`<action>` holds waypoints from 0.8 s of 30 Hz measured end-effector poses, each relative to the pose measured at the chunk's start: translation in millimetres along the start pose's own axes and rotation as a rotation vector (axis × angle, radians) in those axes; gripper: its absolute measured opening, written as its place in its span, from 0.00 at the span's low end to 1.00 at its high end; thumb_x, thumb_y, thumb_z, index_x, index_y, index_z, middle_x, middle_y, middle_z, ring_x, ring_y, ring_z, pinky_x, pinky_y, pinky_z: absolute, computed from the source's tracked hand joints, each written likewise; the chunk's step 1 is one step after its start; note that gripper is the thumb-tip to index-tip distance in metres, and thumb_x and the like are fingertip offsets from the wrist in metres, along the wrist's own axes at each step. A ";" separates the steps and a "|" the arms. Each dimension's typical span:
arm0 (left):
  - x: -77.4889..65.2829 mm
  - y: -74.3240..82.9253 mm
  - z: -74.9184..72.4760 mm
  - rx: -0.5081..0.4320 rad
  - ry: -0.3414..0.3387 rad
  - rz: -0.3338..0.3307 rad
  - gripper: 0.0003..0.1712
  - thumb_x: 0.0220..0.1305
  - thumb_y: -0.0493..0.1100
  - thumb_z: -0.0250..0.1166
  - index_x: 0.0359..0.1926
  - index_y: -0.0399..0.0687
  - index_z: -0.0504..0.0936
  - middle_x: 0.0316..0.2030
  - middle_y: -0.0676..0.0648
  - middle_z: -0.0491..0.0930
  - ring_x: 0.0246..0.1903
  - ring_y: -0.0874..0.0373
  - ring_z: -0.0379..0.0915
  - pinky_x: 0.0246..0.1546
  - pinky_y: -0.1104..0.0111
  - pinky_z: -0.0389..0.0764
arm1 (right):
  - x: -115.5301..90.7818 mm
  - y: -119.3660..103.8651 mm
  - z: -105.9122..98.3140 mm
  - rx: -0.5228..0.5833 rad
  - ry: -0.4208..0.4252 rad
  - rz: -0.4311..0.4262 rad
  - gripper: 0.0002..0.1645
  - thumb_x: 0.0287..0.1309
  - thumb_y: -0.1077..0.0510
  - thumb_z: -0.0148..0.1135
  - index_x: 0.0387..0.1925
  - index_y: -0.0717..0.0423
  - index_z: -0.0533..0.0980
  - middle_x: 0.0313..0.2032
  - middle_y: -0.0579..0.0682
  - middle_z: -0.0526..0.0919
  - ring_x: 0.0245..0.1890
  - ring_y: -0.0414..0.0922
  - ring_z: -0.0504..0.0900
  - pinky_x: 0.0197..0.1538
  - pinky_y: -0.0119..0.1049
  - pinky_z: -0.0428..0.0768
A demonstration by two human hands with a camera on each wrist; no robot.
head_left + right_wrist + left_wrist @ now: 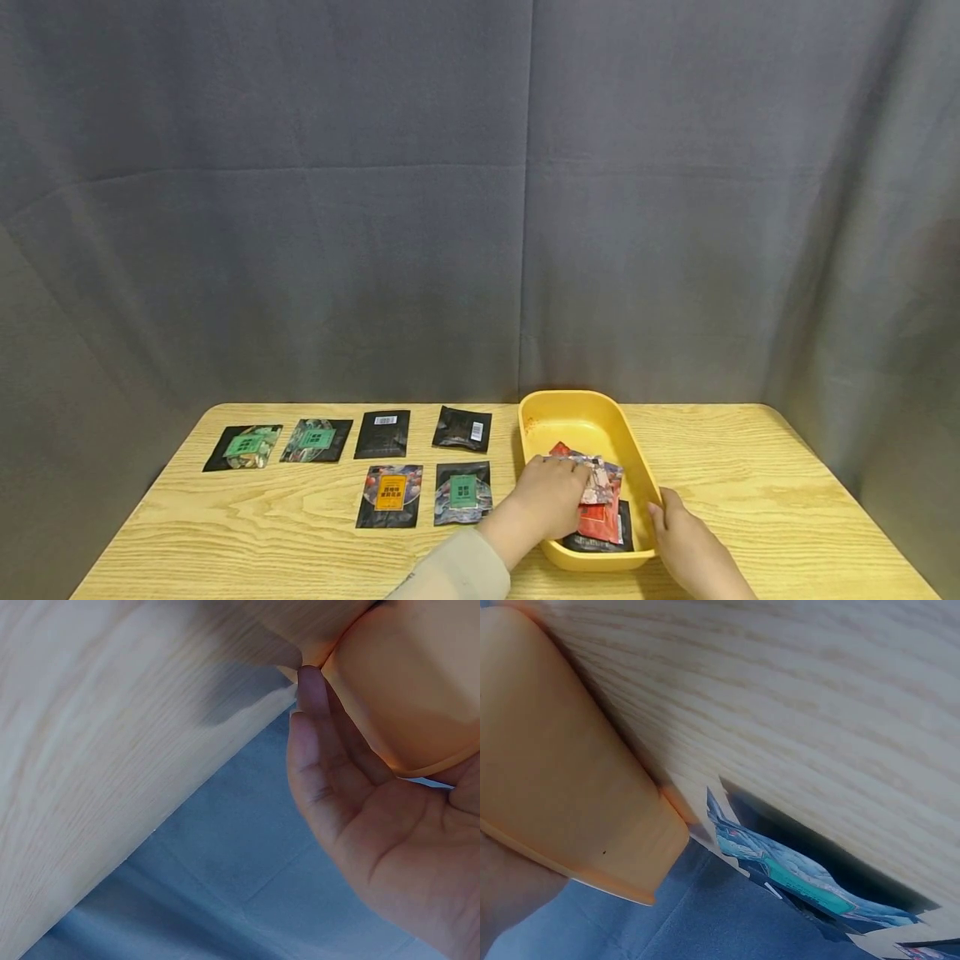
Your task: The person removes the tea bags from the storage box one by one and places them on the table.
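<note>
A yellow plastic bin [536, 410] stands on the table with several small sachets in it, among them a red sachet [600, 527], a pale patterned sachet [597, 487] and a black one [628, 533]. My left hand [551, 496] reaches over the bin's left side, fingers bent down on the sachets; the fingertips are hidden. In the left wrist view only part of this hand [510, 892] shows, at the bin's rim. My right hand [690, 537] holds the bin's right rim near the front corner, thumb on the rim, fingers [315, 761] along the outside wall [420, 682].
Left of the bin, sachets lie in two rows. The back row has two with green labels [243, 446] [317, 440] and two black ones showing barcodes [382, 435] [461, 428]. In front lie an orange-label sachet [389, 496] and a green-label sachet [462, 493]. A grey curtain [375, 250] hangs behind.
</note>
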State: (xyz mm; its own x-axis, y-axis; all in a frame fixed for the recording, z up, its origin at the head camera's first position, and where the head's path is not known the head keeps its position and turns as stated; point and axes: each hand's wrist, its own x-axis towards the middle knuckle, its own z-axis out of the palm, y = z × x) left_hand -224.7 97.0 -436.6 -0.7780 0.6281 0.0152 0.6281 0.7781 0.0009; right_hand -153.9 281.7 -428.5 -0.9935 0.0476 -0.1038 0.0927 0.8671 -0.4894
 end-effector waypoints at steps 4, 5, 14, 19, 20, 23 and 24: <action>-0.1 -0.1 1.2 -0.006 0.026 0.006 0.26 0.60 0.50 0.68 0.60 0.57 0.78 0.54 0.57 0.79 0.57 0.61 0.73 0.56 0.63 0.72 | -0.1 0.6 -0.2 -0.002 -0.004 0.004 0.30 0.78 0.55 0.39 0.62 0.82 0.57 0.53 0.80 0.73 0.55 0.73 0.73 0.55 0.65 0.72; -0.4 -0.1 1.2 -0.006 0.032 0.010 0.25 0.60 0.50 0.67 0.59 0.57 0.78 0.54 0.57 0.79 0.56 0.61 0.73 0.56 0.63 0.72 | 0.0 0.7 -0.2 -0.002 -0.004 0.003 0.30 0.78 0.55 0.39 0.62 0.82 0.57 0.53 0.79 0.73 0.55 0.73 0.73 0.54 0.65 0.72; -2.9 -1.2 -1.6 -0.032 0.059 0.013 0.22 0.67 0.51 0.61 0.61 0.57 0.78 0.55 0.56 0.79 0.57 0.61 0.73 0.54 0.63 0.73 | 0.5 0.3 -1.2 0.000 -0.015 -0.001 0.31 0.78 0.55 0.38 0.62 0.83 0.57 0.55 0.80 0.71 0.56 0.73 0.72 0.55 0.65 0.72; -4.5 0.1 -3.1 -0.002 0.118 0.021 0.19 0.66 0.49 0.63 0.58 0.57 0.80 0.52 0.57 0.81 0.52 0.61 0.76 0.49 0.63 0.76 | -0.5 0.0 -1.8 -0.009 -0.008 -0.010 0.30 0.78 0.55 0.38 0.62 0.83 0.57 0.54 0.81 0.72 0.55 0.73 0.73 0.54 0.65 0.73; -4.9 0.5 -3.0 0.009 0.131 0.025 0.19 0.65 0.49 0.64 0.57 0.56 0.80 0.51 0.57 0.81 0.51 0.61 0.77 0.47 0.64 0.76 | -0.6 0.0 -1.8 -0.009 -0.006 -0.013 0.30 0.78 0.56 0.38 0.62 0.83 0.57 0.53 0.81 0.72 0.55 0.73 0.73 0.54 0.65 0.73; -5.2 1.5 -1.1 0.041 0.180 0.044 0.17 0.63 0.47 0.68 0.53 0.56 0.81 0.47 0.57 0.83 0.46 0.61 0.79 0.43 0.65 0.77 | -0.7 0.6 -1.4 -0.009 -0.008 -0.017 0.31 0.78 0.55 0.38 0.62 0.83 0.57 0.53 0.81 0.72 0.54 0.73 0.74 0.53 0.65 0.73; -5.2 1.7 -0.4 0.052 0.199 0.052 0.17 0.62 0.47 0.69 0.52 0.56 0.82 0.46 0.57 0.83 0.45 0.61 0.79 0.42 0.66 0.77 | -0.6 0.3 -1.3 -0.007 -0.008 -0.016 0.30 0.78 0.55 0.38 0.62 0.83 0.57 0.53 0.80 0.73 0.54 0.73 0.74 0.53 0.65 0.74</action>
State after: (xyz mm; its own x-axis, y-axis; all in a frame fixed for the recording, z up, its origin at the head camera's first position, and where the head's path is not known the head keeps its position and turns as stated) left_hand -219.6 95.1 -436.2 -0.7241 0.6567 0.2107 0.6617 0.7477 -0.0563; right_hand -153.3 282.6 -427.5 -0.9942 0.0300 -0.1031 0.0766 0.8710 -0.4853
